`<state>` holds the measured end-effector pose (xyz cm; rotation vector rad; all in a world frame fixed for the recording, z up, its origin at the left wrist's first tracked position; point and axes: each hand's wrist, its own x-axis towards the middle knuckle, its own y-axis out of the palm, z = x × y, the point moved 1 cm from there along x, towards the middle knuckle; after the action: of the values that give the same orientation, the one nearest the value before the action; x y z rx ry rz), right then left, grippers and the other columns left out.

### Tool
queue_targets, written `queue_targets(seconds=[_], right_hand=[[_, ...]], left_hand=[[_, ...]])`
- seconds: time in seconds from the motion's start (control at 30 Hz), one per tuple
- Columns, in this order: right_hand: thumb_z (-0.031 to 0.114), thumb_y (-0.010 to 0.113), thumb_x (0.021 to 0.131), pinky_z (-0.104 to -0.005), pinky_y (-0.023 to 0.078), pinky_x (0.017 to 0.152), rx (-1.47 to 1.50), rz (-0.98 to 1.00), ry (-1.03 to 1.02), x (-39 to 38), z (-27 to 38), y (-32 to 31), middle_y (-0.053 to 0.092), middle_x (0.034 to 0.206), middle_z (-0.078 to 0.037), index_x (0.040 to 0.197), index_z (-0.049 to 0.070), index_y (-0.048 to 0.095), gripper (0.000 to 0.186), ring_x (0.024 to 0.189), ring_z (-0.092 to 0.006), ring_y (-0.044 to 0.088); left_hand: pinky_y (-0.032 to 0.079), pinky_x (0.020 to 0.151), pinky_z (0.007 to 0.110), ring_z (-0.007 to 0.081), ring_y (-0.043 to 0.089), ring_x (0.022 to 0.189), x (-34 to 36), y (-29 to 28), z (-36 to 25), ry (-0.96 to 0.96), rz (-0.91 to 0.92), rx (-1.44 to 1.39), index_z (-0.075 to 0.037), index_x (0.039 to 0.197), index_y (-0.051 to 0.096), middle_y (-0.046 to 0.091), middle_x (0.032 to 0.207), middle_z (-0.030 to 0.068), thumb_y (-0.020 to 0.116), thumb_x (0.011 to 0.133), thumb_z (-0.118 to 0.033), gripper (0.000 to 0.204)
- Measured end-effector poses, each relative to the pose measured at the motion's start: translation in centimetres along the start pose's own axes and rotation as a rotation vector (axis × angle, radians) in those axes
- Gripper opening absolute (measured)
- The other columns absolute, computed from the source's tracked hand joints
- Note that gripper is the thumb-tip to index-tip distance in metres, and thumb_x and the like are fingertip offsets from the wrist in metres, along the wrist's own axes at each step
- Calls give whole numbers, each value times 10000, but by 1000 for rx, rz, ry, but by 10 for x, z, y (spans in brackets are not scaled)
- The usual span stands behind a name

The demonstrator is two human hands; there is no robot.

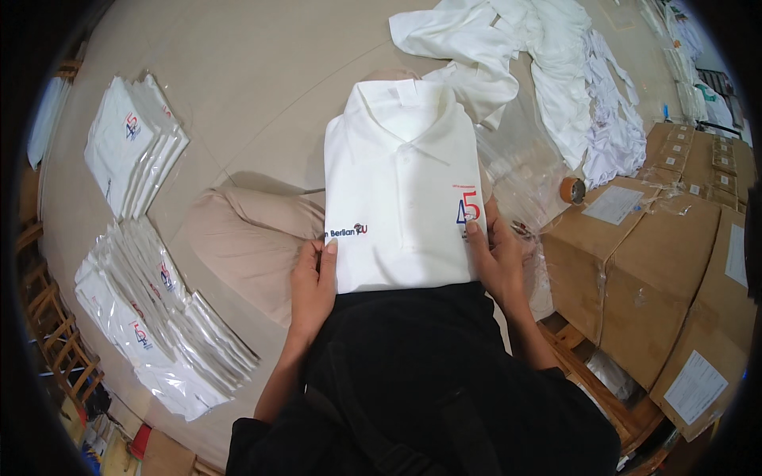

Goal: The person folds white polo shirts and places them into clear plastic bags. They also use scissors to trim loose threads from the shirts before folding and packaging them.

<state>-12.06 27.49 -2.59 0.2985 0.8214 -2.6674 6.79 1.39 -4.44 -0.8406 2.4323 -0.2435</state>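
**Folded polo shirt held flat on a beige-covered surface**

Beige cloth covers the broad table [262, 87], which fills most of the view and wrinkles into a soft hump just left of the left hand [312, 282]. That hand lies flat, fingers together, pressing the lower left edge of a folded white polo shirt with a collar and small printed marks on the chest [401, 190]. The right hand [496, 258] rests open on the shirt's lower right edge, fingertips on the red and blue print. Neither hand is clamped around anything; both only press down on the fabric. The shirt lies between the two hands, its collar pointing away from the person.

Far to the left of the left hand, two fanned stacks of white shirts sealed in clear plastic bags [151, 309] lie on the cloth. Beyond the shirt's collar sprawls a loose heap of unfolded white garments [556, 71]. Just right of the right hand are crumpled clear plastic bags [524, 178], a roll of brown packing tape [572, 190], and brown cardboard boxes [643, 262] standing beside the table.
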Motion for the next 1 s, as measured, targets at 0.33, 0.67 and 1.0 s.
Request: queue_targets(seconds=[0.33,0.67,1.0], right_hand=[[203,736,1083,-258,462,655,-57,-109,-150,-23,-14,8,659,813,-25,966,-3,650,252,749,-62,571],[192,697,1103,-268,497,685,-81,-41,1,-20,-9,-3,715,887,-53,1066,-32,669,229,789,-82,617],[305,662,1073,-594,237,1295,-442,163,-542,-14,46,14,300,1738,-302,1676,-10,378,738,1573,-513,317]], left_hand=[[501,680,362,193,584,687,4,0,5,99,33,295,31,1084,642,652,776,181,627,1134,-230,266],[549,744,462,434,715,826,6,-6,4,83,60,268,14,1176,626,724,947,264,631,1110,-167,193],[101,1339,540,453,125,1667,14,30,-59,560,412,331,-23,1729,236,165,1789,279,456,1163,-335,683]])
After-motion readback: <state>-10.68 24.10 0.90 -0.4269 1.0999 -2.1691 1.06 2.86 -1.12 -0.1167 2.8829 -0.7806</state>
